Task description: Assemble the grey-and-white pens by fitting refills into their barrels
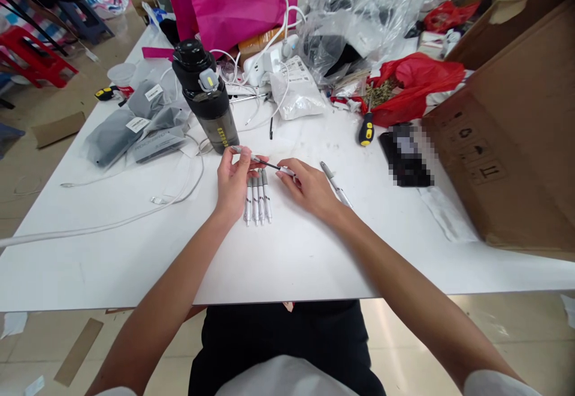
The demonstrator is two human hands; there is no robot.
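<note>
My left hand (232, 183) is closed around the grey grip section of a pen (256, 159), its tip end toward the upper left. My right hand (309, 187) pinches the pen's white rear barrel (286, 171). Between the two parts a dark refill (270, 165) is exposed, bridging my hands. Below, several grey-and-white click pens (258, 201) lie side by side on the white table (287, 264), their upper ends partly hidden by my left hand. One more such pen (336, 184) lies slanted to the right of my right hand.
A black water bottle (209, 99) stands just beyond my left hand. Bagged dark items (135, 123) and white cables (179, 195) lie at left. A screwdriver (366, 127), a blurred black object (406, 155) and a large cardboard box (512, 138) are at right.
</note>
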